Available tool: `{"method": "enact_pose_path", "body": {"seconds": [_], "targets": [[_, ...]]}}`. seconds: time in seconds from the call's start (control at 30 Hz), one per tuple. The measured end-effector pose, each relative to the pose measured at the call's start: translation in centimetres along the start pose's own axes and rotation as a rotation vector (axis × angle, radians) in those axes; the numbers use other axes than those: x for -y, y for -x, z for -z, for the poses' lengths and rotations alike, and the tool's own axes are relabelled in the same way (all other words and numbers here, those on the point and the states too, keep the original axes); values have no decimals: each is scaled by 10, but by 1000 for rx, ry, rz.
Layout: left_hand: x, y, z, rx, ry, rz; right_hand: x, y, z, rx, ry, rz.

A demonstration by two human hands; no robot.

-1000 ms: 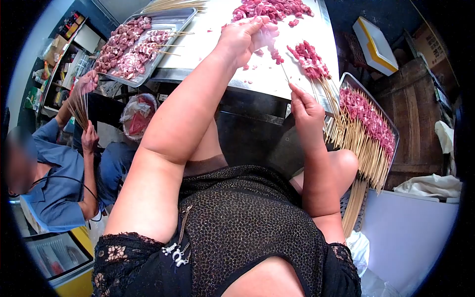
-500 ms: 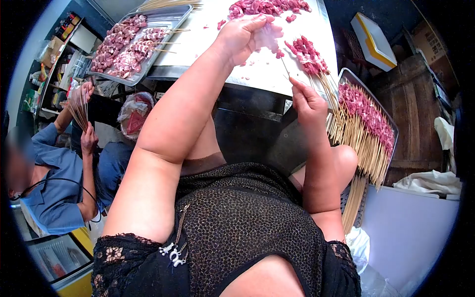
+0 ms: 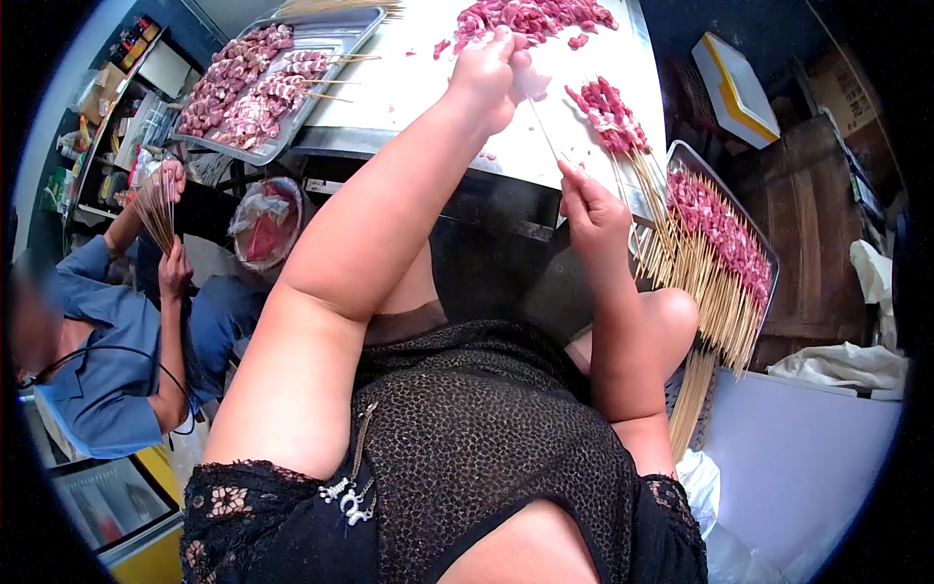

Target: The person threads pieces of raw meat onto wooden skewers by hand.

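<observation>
Closed round the lower end of a thin wooden skewer [image 3: 544, 131] is my right hand [image 3: 593, 206], just off the table's front edge. My left hand [image 3: 486, 80] is over the white table, its fingers pinched near the skewer's upper end; whatever is between them is hidden. Beyond it lies a pile of raw meat pieces [image 3: 535, 14]. Finished meat skewers [image 3: 609, 115] rest on the table to the right of my hands. Further right, a metal tray [image 3: 769, 238] holds many meat skewers [image 3: 720, 234], their sticks pointing toward me.
At the back left, another metal tray [image 3: 336, 44] holds meat pieces and a few skewers. A co-worker [image 3: 112, 360] at the left holds a bundle of thin sticks [image 3: 156, 214]. Below the table is a lined bucket [image 3: 266, 226]. A yellow-and-white box [image 3: 736, 90] stands at the right.
The meat seen earlier on the skewer below my left hand no longer shows there, and more bare stick is visible. My right hand has shifted slightly left.
</observation>
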State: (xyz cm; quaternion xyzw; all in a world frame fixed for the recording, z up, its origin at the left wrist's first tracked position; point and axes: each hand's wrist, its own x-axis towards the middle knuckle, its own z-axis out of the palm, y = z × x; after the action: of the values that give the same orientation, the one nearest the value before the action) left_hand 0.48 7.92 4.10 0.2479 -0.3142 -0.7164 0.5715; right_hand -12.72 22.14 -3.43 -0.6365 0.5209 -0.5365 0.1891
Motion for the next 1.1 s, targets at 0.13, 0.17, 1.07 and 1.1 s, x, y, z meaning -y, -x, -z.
{"method": "enact_pose_path", "body": {"seconds": [0.13,0.17,1.07,1.1], "targets": [[2,15,-17,-76,-29,59,14,4,-2,43,-297,-234],[1,18,-19,-69,-39,71,18,4,-2,43,-297,-235],[9,29,-31,110,44,127,31,5,6,-27,-325,-242],[5,28,-26,298,-36,81,36,3,11,-43,-238,-226]]}}
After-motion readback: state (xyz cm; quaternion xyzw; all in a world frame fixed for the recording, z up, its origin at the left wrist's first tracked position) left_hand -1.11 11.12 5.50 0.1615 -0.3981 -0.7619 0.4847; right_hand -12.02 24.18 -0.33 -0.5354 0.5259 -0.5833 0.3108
